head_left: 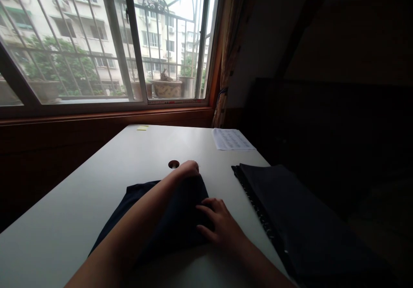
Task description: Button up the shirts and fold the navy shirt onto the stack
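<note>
A dim room faces a bright sliding window [169, 56] with metal bars, potted plants and pale apartment blocks beyond it; a patterned, tied-back curtain [220, 107] hangs at its right side. Below the window stands a smooth white table [71, 197]. On it, under and between the two hands, lies a dark navy piece of cloth [182, 206], spread in a rough, slanting shape. The left hand [189, 167] is at the cloth's far right corner, its forearm crossing over the fabric; the fingers curl out of sight, so whether they pinch the cloth cannot be told. The right hand [217, 221], nearer the body, is open, its fingers spread and touching the cloth's right edge. Just beyond and left of the left hand is a round brown-rimmed hole [173, 164] in the tabletop. Farther beyond that hand lie a small pale-yellow paper note [142, 128], to its left, and a white printed sheet [232, 139], to its right. Right of the right hand, well apart from it, rests a flat, dark stack [287, 210].
</note>
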Action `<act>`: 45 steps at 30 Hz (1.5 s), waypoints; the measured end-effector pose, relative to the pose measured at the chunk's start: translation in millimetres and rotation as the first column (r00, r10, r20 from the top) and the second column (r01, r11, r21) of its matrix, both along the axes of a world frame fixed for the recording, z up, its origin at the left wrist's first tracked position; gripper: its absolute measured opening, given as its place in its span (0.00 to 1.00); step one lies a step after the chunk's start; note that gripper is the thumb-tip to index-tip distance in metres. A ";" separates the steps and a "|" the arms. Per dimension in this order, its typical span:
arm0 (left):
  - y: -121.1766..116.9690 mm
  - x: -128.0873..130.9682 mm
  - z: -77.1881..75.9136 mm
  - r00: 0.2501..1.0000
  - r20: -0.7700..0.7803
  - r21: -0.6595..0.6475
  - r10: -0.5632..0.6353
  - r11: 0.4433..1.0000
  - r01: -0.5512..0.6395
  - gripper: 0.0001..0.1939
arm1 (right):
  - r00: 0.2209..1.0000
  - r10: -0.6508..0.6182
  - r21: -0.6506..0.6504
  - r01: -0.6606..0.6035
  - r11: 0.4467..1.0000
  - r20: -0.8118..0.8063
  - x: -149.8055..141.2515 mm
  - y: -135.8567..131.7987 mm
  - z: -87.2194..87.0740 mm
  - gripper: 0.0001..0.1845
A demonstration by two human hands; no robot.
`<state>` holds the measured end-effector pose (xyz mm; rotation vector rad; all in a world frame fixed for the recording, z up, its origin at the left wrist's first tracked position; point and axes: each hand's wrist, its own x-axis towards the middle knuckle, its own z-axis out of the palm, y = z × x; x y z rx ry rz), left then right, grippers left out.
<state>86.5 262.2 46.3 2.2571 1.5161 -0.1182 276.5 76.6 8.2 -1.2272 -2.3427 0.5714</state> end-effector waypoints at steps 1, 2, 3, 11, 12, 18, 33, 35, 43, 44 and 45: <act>-0.3 0.5 1.3 1.000 -0.005 0.006 0.002 1.000 -0.002 0.17 | 0.998 -0.044 -0.024 0.043 0.999 -0.049 0.5 -0.2 0.3 0.27; -1.0 0.9 2.4 1.000 -0.010 0.018 0.007 1.000 -0.007 0.17 | 0.992 -0.082 -0.054 0.078 0.996 -0.096 1.2 0.0 -0.1 0.24; -2.1 1.2 3.3 1.000 -0.014 0.036 0.014 0.999 -0.013 0.17 | 0.984 -0.111 -0.084 0.100 0.991 -0.139 1.9 0.4 -0.9 0.21; -20.6 6.2 6.9 1.000 -0.029 0.247 0.009 0.969 -0.002 0.16 | 0.961 -0.046 -0.123 0.013 0.992 -0.271 0.9 1.0 -3.7 0.12; -23.0 7.3 7.8 1.000 -0.030 0.274 -0.004 0.962 0.012 0.14 | 0.961 -0.036 -0.128 0.001 0.992 -0.274 0.3 0.3 -2.8 0.12; -29.6 7.5 18.8 0.997 -0.029 0.389 -0.078 0.917 0.083 0.12 | 0.956 -0.016 -0.147 -0.029 0.989 -0.294 0.5 0.4 -1.1 0.11; -31.2 5.0 -16.4 1.000 0.020 0.482 -0.022 0.876 0.009 0.10 | 0.934 0.081 -0.157 -0.144 0.977 -0.348 7.7 6.2 3.0 0.07; -36.7 5.0 -18.1 0.999 0.036 0.537 -0.025 0.843 0.001 0.12 | 0.950 0.088 -0.162 -0.142 0.977 -0.299 10.6 6.1 5.9 0.07; -81.1 -30.5 -15.8 0.959 0.047 0.623 -0.278 0.759 0.189 0.20 | 0.985 0.041 -0.161 -0.068 0.985 -0.166 17.9 7.1 12.3 0.08; -88.6 -39.7 -21.5 0.934 0.032 0.602 -0.355 0.753 0.266 0.22 | 0.985 0.050 -0.157 -0.077 0.985 -0.166 17.9 7.6 11.5 0.08; -95.0 -50.1 -27.7 0.920 0.031 0.570 -0.390 0.763 0.304 0.25 | 0.984 0.062 -0.157 -0.088 0.984 -0.166 17.9 8.0 10.5 0.08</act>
